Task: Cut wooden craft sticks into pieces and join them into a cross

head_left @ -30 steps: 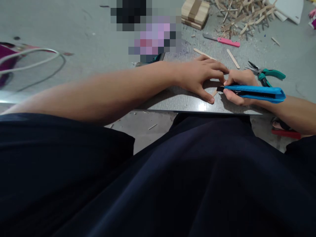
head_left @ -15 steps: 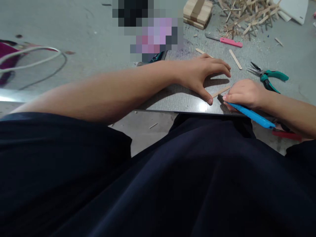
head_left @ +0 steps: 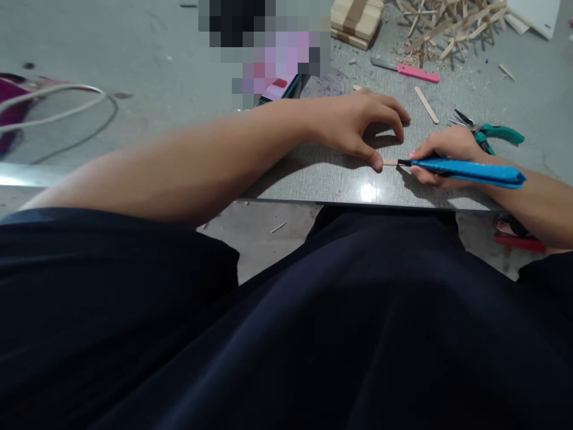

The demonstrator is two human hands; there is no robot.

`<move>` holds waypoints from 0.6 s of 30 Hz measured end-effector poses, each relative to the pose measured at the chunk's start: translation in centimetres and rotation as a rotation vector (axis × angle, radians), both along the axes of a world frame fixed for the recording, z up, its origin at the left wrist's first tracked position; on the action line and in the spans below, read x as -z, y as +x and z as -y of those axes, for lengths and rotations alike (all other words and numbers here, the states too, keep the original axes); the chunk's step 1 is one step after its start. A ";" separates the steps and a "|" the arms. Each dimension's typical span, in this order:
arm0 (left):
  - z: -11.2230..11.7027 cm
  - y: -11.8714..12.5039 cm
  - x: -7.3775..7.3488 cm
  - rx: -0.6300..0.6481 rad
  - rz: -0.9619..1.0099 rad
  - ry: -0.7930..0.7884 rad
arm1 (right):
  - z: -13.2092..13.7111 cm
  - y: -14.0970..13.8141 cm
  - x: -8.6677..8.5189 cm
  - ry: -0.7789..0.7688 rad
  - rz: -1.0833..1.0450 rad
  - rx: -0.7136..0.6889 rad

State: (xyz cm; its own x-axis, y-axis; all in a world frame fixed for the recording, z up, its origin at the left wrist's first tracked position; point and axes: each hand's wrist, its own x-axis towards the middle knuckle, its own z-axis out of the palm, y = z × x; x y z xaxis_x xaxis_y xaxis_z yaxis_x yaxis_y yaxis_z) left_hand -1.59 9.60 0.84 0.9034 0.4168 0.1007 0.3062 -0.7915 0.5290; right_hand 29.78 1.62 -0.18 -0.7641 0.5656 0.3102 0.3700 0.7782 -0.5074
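My right hand (head_left: 447, 152) is closed round a blue utility knife (head_left: 470, 168), its handle pointing right along my forearm. The dark blade lies over a small flat wooden craft stick (head_left: 390, 162) on the table (head_left: 322, 179), near the front edge. At the stick's left end rests the thumb of my left hand (head_left: 358, 122). The other fingers of that hand are arched and apart from the thumb, with nothing between them. The stick's right part is hidden by the blade and my right hand.
Pliers with green handles (head_left: 504, 134) lie just beyond my right hand. Past them are a loose stick (head_left: 426, 105), a pink-handled knife (head_left: 418, 73), stacked wooden pieces (head_left: 356, 21) and a pile of sticks (head_left: 452, 27). A white cable (head_left: 54, 88) loops at left.
My right hand has turned the knife from a slant to nearly level and moved its blade onto the stick. The stick now lies nearly level, its left end at my left thumb.
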 end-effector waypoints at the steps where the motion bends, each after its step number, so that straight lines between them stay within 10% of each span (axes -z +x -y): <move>1: -0.1 -0.1 -0.1 -0.001 0.010 0.014 | 0.0 -0.1 0.0 0.024 -0.012 0.032; 10: 0.2 -0.2 0.0 -0.254 -0.030 0.260 | 0.5 -1.2 -1.7 -0.021 -0.106 0.262; 18: 12.4 -2.4 -0.5 -0.208 -0.135 0.361 | 2.1 -3.1 -2.7 -0.068 -0.073 0.251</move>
